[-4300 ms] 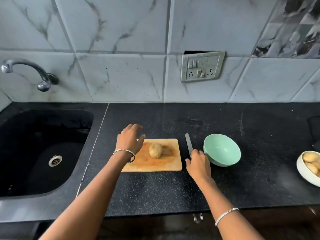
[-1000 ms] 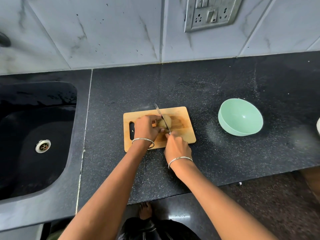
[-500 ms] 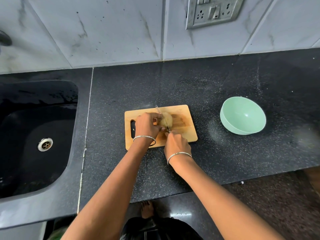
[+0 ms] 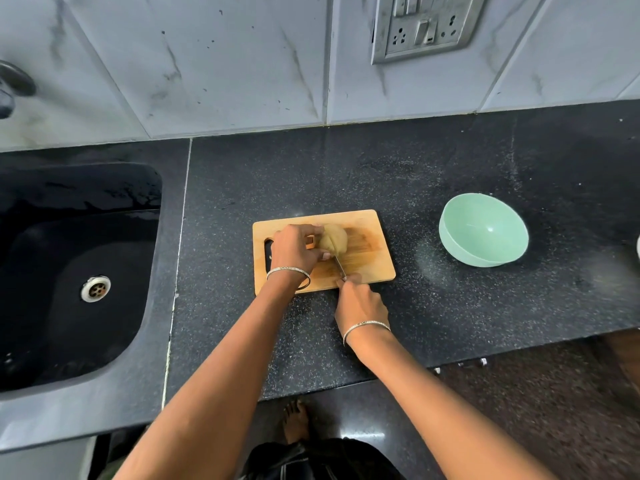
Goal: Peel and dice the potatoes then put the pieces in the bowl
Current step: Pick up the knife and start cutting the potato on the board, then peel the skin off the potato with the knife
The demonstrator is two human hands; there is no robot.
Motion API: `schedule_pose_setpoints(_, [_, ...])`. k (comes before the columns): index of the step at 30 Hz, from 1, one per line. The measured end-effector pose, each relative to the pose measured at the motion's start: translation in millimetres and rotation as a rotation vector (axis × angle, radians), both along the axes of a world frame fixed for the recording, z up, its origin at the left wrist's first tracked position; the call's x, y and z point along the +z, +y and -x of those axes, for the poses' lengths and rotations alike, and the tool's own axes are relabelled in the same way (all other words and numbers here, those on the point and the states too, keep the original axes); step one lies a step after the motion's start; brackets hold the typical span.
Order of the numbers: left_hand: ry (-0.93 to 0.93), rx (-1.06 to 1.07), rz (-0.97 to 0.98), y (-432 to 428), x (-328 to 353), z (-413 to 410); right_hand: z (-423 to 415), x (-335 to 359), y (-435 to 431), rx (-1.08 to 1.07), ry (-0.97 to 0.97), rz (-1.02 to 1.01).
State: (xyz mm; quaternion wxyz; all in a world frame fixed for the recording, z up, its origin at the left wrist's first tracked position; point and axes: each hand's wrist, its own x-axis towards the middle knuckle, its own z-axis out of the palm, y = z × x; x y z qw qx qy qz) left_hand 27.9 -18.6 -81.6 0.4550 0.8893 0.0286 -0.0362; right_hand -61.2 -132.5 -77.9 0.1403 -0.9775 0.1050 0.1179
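Note:
A pale yellow potato [image 4: 336, 240] lies on the wooden cutting board [image 4: 370, 261] in the middle of the black counter. My left hand [image 4: 295, 248] grips the potato's left side and holds it down. My right hand [image 4: 360, 303] is closed on the handle of a knife [image 4: 339, 265], just off the board's near edge. The blade runs up into the potato, sunk along a cut line down its middle. The handle is hidden in my fist. An empty mint-green bowl [image 4: 460, 252] stands to the right of the board.
A black sink [image 4: 79, 271] with a metal drain fills the left side. The tap [image 4: 10, 88] shows at the far left edge. A wall socket plate [image 4: 424, 26] sits above the counter. The rim of a white dish [image 4: 638, 247] shows at the right edge.
Since a second ago the knife has gone lower into the potato and my right hand has drawn back toward me. Earlier still, the knife lay on the counter beside the board.

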Motion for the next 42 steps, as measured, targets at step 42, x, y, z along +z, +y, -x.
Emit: schedule_pose_setpoints(42, [-0.009,-0.044,0.157,25,2,11,-85,19,-28,-0.346,-0.281,-0.416])
